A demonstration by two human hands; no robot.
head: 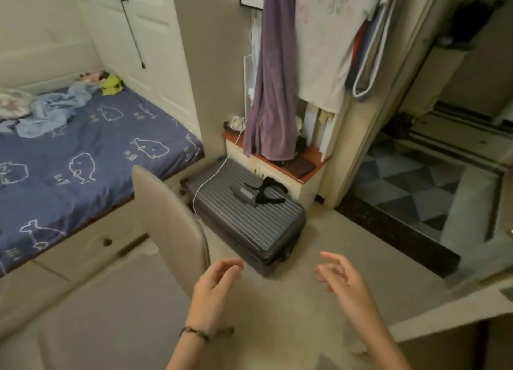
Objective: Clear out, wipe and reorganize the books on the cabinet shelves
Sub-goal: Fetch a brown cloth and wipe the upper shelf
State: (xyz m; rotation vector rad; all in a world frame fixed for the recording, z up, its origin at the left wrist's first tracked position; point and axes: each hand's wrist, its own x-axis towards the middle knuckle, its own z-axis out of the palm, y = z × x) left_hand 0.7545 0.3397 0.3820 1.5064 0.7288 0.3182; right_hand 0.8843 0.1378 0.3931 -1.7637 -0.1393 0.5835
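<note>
A bed (91, 147) with a whale-print sheet sits left; a grey suitcase (249, 217) lies on the pale floor (277, 314). My left hand (213, 283) and right hand (344, 281) hover, fingers loosely apart, holding nothing. I can't see any books.

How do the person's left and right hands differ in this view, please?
The left hand has a dark bracelet at its wrist; the right hand has a bare wrist. The left hand is near the chair back, the right hand over open floor. Both hold nothing, fingers loosely curled.
</note>
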